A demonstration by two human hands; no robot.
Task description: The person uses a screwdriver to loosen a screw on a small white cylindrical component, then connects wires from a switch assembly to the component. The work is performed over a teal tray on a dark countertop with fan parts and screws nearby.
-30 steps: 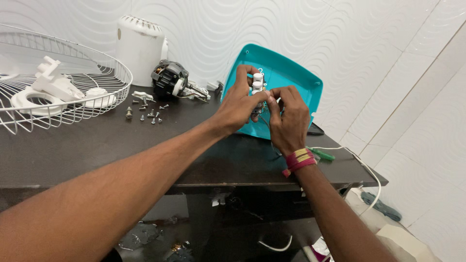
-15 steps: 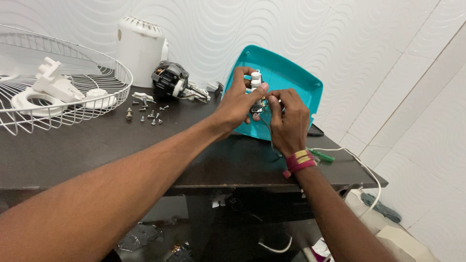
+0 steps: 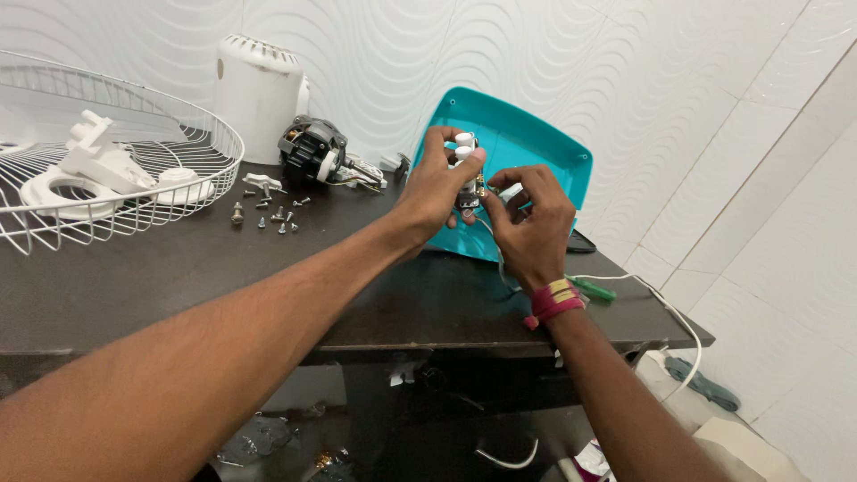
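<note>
My left hand [image 3: 439, 186] grips a small white push-button switch block [image 3: 466, 159] with wires hanging from it, held above the dark table in front of a teal plastic cover [image 3: 536, 152]. My right hand [image 3: 528, 225] pinches a small white piece [image 3: 511, 192] at the block's right side. A thin white wire [image 3: 496, 250] trails down between the hands. The underside of the block is hidden by my fingers.
A white wire fan guard [image 3: 134, 170] with white plastic parts in it lies at the left. A black fan motor [image 3: 312, 153], a white housing [image 3: 257, 94] and several loose screws [image 3: 272, 214] sit on the dark table [image 3: 223, 259]. A green-handled screwdriver [image 3: 591, 288] lies near the right edge.
Both hands have stayed close together on the switch block; the right hand's fingers have shifted slightly at its side. Nothing else has moved.
</note>
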